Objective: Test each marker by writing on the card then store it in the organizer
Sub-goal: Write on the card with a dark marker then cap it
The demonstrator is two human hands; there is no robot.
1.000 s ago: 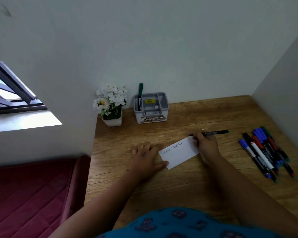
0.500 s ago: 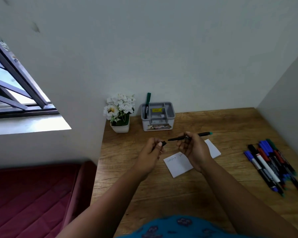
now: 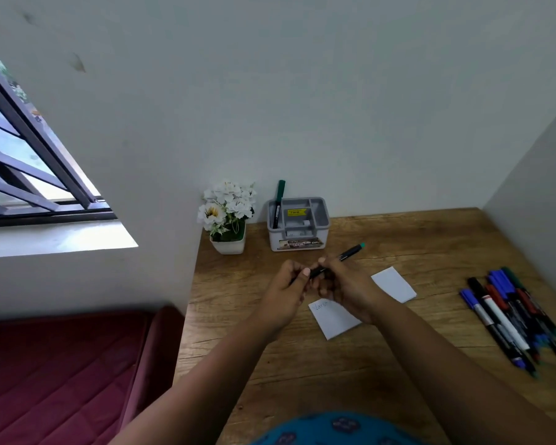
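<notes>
Both hands pinch the marker (image 3: 341,260) above the card (image 3: 395,284).
My right hand (image 3: 347,285) grips its barrel, my left hand (image 3: 288,289) its near end.

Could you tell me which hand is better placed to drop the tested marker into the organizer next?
Right. The right hand grips the marker along its barrel, while the left hand only pinches its near end.

Grained wooden desk (image 3: 398,364), matt paper card (image 3: 395,284), smooth grey plastic organizer (image 3: 297,231).
</notes>
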